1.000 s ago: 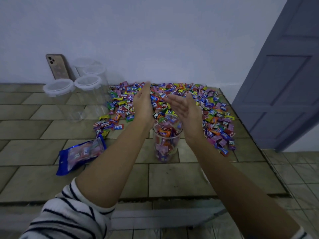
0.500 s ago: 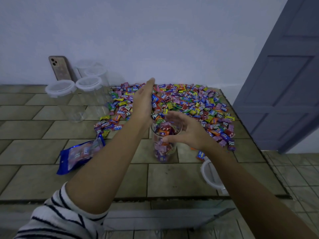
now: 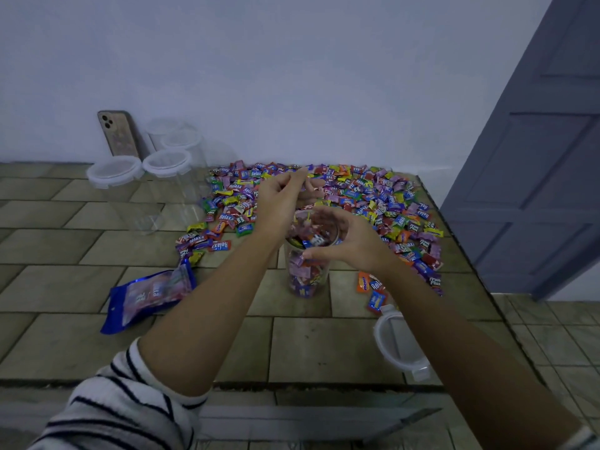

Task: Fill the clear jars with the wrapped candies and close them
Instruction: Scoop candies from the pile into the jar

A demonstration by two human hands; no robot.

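A clear jar (image 3: 306, 277), partly filled with wrapped candies, stands open at the table's middle. My right hand (image 3: 347, 241) wraps around its rim from the right and holds it. Just behind the jar's mouth hovers my left hand (image 3: 281, 203), fingers curled at the near edge of the candy pile (image 3: 367, 196); whether it holds candies is blurred. The jar's white-rimmed lid (image 3: 397, 345) lies flat by the table's right front edge, partly under my right forearm. A few loose candies (image 3: 370, 290) lie between the jar and the lid.
Several empty clear jars with white lids (image 3: 115, 172) (image 3: 167, 162) stand at the back left by a phone (image 3: 118, 134) leaning on the wall. A blue candy bag (image 3: 152, 293) lies left of the jar. The table's edge (image 3: 480, 287) drops beside a grey door (image 3: 535, 177).
My right hand left the scooping pose and closed around the jar's rim. My left hand, flat and upright before, has curled its fingers. A few candies now lie near the lid.
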